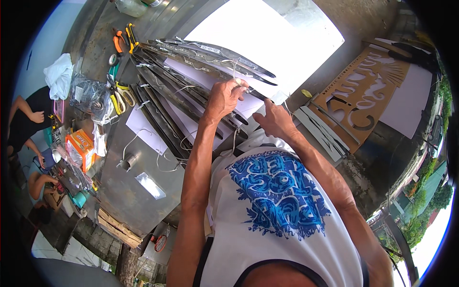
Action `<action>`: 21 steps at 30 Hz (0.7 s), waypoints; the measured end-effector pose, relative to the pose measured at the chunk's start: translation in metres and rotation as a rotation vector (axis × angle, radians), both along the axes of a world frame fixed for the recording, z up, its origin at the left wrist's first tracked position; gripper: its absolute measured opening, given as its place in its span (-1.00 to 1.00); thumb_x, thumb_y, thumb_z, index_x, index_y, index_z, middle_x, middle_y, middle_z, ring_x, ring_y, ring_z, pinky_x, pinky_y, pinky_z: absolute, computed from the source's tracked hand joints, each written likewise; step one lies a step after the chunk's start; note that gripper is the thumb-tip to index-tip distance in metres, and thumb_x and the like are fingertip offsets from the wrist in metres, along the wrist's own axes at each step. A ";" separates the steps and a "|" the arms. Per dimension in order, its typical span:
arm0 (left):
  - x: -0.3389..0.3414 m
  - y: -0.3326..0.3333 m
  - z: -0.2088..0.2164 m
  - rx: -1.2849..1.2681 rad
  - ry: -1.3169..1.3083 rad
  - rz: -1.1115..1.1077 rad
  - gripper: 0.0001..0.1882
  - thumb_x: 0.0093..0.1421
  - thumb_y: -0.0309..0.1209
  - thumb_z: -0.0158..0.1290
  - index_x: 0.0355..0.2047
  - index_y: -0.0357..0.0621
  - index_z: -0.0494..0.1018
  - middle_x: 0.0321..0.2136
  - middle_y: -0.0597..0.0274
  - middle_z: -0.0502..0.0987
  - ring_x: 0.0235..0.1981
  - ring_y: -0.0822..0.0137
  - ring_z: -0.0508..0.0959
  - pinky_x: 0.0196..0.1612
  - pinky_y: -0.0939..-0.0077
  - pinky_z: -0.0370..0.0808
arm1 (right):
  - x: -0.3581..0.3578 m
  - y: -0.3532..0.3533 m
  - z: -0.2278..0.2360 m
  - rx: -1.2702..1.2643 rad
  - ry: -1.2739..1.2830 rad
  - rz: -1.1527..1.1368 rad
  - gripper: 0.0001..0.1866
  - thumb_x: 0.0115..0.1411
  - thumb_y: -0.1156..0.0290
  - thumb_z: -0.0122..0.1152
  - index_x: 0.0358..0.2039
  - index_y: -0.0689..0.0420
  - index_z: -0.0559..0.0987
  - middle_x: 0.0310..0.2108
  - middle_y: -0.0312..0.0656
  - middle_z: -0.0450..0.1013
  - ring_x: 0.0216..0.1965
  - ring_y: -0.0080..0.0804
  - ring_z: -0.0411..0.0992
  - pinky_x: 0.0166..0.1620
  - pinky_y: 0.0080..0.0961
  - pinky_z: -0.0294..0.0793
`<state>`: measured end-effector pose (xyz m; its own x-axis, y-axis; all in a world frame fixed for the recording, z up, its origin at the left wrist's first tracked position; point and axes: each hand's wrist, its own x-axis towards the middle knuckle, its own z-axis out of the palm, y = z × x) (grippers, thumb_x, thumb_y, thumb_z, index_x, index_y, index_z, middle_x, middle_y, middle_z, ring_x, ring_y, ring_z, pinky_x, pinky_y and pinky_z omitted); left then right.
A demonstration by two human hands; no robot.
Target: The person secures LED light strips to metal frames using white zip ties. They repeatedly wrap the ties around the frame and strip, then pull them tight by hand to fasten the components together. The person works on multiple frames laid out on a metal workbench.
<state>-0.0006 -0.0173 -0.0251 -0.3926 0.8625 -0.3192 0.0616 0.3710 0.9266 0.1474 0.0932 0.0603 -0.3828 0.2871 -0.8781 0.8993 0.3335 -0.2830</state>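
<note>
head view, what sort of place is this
Likely a small open-air workshop: a metal worktable carries orange-handled pliers among other tools, and outdoor greenery shows toward the picture's right edge.

Orange box (86,149), white plastic bag (59,76).

The long strips (167,93) are black to dark grey, dotted with small white modules (189,61); the thin wires (234,69) are off-white; the sheets beneath are pale lilac (146,131), and the large sheet (253,28) is bright white. The tabletop (110,179) is mottled steel grey; the cut-out board (388,76) is tan; one pair of pliers (118,42) has orange handles, another (131,38) yellow and black; the carton (84,155) is orange. The vest (222,191) is white, trimmed in black; its front print (277,191) swirls in bright and navy blue.
</note>
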 end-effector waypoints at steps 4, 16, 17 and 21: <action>-0.002 0.000 -0.003 0.009 0.014 -0.030 -0.86 0.35 -0.47 0.10 -0.15 -0.20 0.61 -0.46 0.18 0.67 -0.48 0.45 0.66 -0.42 0.53 0.50 | -0.004 0.005 -0.006 -0.016 -0.002 -0.045 -0.48 0.25 0.13 0.17 -0.06 0.38 0.39 -0.55 0.02 0.59 -0.27 -0.02 0.64 -0.10 -0.09 0.58; 0.002 -0.001 -0.006 0.030 -0.012 -0.047 -0.86 0.32 -0.42 0.13 -0.18 -0.13 0.63 -0.52 0.14 0.65 -0.52 0.32 0.64 -0.40 0.40 0.53 | 0.006 -0.016 -0.006 0.243 -0.024 0.127 -0.56 0.23 0.22 0.17 -0.06 0.35 0.44 -0.31 0.26 0.59 -0.21 0.23 0.60 -0.11 0.05 0.56; 0.003 -0.002 -0.007 0.056 -0.019 -0.029 -0.86 0.31 -0.39 0.14 -0.19 -0.10 0.63 -0.56 0.15 0.62 -0.55 0.29 0.62 -0.40 0.36 0.52 | 0.008 -0.014 -0.008 0.229 -0.028 0.123 -0.52 0.25 0.20 0.17 0.00 0.34 0.42 -0.30 0.27 0.58 -0.19 0.24 0.59 -0.09 0.06 0.55; 0.001 -0.001 -0.007 -0.004 0.000 -0.068 -0.85 0.29 -0.42 0.14 -0.17 -0.09 0.64 -0.53 0.13 0.63 -0.52 0.28 0.62 -0.36 0.35 0.53 | 0.013 -0.011 -0.017 0.221 -0.019 0.113 -0.52 0.26 0.21 0.14 0.02 0.34 0.40 -0.29 0.29 0.58 -0.17 0.25 0.58 -0.08 0.09 0.54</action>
<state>0.0006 -0.0181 -0.0317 -0.3328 0.8860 -0.3229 0.0869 0.3698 0.9250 0.1600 0.0824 0.0433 -0.4069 0.4294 -0.8062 0.8575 0.4837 -0.1752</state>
